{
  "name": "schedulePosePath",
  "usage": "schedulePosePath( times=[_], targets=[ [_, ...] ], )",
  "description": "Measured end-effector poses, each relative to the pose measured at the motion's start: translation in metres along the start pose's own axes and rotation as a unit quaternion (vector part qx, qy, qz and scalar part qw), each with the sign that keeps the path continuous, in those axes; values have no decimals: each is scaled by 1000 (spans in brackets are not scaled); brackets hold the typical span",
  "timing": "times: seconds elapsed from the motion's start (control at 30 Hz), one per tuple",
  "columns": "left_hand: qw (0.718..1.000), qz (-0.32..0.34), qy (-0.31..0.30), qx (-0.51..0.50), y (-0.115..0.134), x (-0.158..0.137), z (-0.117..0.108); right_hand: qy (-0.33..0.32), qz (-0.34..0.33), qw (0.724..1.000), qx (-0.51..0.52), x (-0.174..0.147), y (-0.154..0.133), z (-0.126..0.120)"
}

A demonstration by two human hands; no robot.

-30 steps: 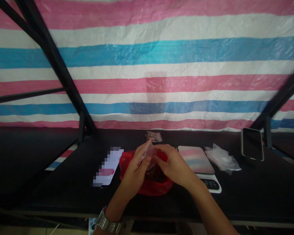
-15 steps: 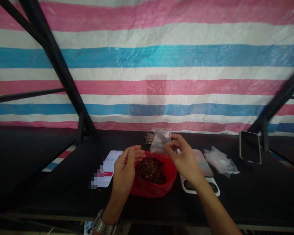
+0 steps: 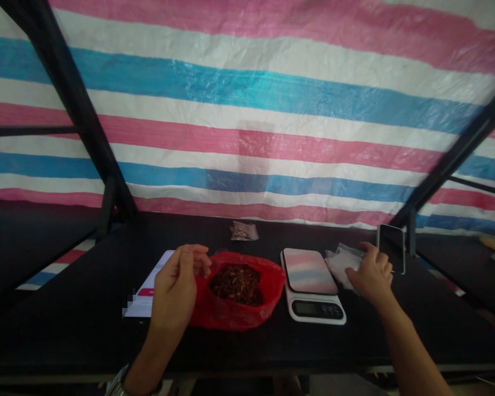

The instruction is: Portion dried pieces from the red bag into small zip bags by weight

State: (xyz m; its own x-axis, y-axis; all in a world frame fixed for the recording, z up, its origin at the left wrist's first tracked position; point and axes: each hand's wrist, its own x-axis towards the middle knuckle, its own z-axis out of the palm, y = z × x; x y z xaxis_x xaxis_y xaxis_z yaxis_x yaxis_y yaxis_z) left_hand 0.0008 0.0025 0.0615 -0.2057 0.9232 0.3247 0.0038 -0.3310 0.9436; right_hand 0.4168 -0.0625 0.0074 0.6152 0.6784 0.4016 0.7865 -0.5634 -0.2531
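Right hand (image 3: 372, 273), fingers apart, at clear plastic bags (image 3: 339, 263) toward the back-right corner of the table (image 3: 297, 352). They look light, slippery; pinch an edge. Left hand (image 3: 176, 283) half-curled, seemingly empty

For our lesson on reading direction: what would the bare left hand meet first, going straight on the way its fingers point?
The left hand would probably meet the crumpled red plastic bag first; depth is unclear, so it might pass above.

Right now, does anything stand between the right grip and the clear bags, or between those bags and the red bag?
Nothing visible separates the right grip from the clear bags; it overlaps them in view. Between those bags and the red bag stands the white scale.
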Motion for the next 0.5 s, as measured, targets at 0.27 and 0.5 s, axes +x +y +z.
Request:
schedulePosePath(
  times=[0.27,0.5],
  targets=[
    [1000,2,1,-6,-4,2,0,-67,-54,996,-21,-1,-9,8],
    [1000,1,5,-10,-3,2,-6,-27,-67,997,5,6,-24,-13]
  ],
)
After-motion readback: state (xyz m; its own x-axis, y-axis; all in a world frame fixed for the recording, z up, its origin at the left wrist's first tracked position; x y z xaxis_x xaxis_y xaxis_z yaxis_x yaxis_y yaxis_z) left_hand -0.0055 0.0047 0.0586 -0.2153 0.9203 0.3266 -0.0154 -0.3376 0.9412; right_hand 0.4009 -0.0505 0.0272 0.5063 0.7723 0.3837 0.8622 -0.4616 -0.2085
